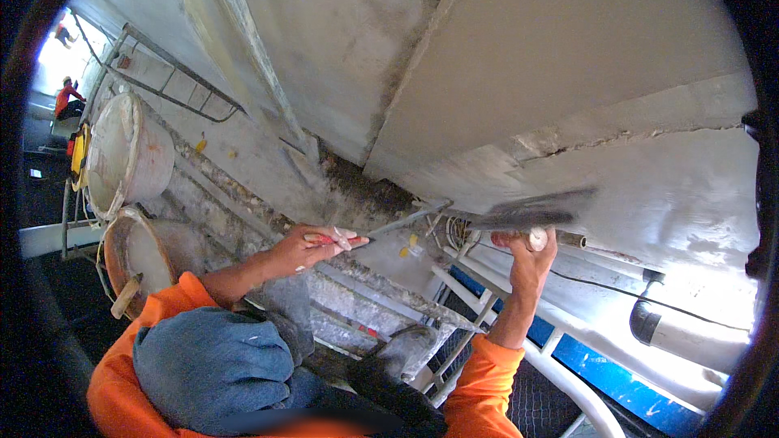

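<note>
Rough matt plaster wall; plaster-caked plastic buckets; metal trowel.

Head view: worn on the person's head, close behind both raised forearms.
Facing: toward the grey plastered wall.

A narrow steel trowel with a red handle is held in the left hand; its slim grey blade runs up and to the right, the tip reaching the dark, crumbled joint in the pale plastered surface. A flat rectangular grey plastering float is gripped from beneath by the right hand on its light handle; it lies nearly level, its broad face turned upward, just beside the trowel's tip.
</note>
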Motion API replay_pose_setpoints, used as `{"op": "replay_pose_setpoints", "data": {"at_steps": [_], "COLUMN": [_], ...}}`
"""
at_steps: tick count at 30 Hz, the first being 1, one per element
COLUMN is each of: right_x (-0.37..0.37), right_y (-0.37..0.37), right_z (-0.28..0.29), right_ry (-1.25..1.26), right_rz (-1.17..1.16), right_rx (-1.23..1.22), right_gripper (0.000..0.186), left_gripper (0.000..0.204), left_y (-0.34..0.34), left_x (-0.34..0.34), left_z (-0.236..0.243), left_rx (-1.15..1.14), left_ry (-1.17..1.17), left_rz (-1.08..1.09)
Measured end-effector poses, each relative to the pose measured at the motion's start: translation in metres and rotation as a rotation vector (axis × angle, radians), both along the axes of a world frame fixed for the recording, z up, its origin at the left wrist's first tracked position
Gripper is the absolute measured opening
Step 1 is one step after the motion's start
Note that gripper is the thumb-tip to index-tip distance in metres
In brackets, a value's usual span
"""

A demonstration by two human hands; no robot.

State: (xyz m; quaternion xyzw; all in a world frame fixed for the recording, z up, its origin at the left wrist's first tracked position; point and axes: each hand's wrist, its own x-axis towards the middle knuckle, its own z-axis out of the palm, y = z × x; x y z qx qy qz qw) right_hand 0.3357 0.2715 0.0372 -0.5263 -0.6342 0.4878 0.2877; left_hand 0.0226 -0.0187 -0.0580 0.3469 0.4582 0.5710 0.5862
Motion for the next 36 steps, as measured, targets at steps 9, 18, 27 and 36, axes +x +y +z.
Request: {"op": "replay_pose_setpoints", "data": {"at_steps": [9,18,27,36], "right_x": [-0.040,-0.077,-0.088,-0.093], "right_y": [0.009,0.037,0.055,0.063], "right_z": [-0.064,-0.137,-0.172,-0.206], "right_ry": [0.179,0.320,0.276,0.192], "right_rz": [0.100,0.115,0.162,0.165], "right_rx": [-0.148,-0.146,-0.191,-0.107], "right_gripper": [0.023,0.022,0.029,0.046], "left_gripper": [0.016,0.016,0.018,0.018], "left_y": [-0.010,-0.030,-0.046,-0.051], "left_x": [-0.016,-0.023,-0.035,-0.042], "left_z": [0.013,0.022,0.018,0.009], "left_rx": [-0.080,-0.183,-0.219,-0.207], "left_ry": [0.138,0.213,0.237,0.243], "left_rz": [0.032,0.075,0.140,0.218]}}
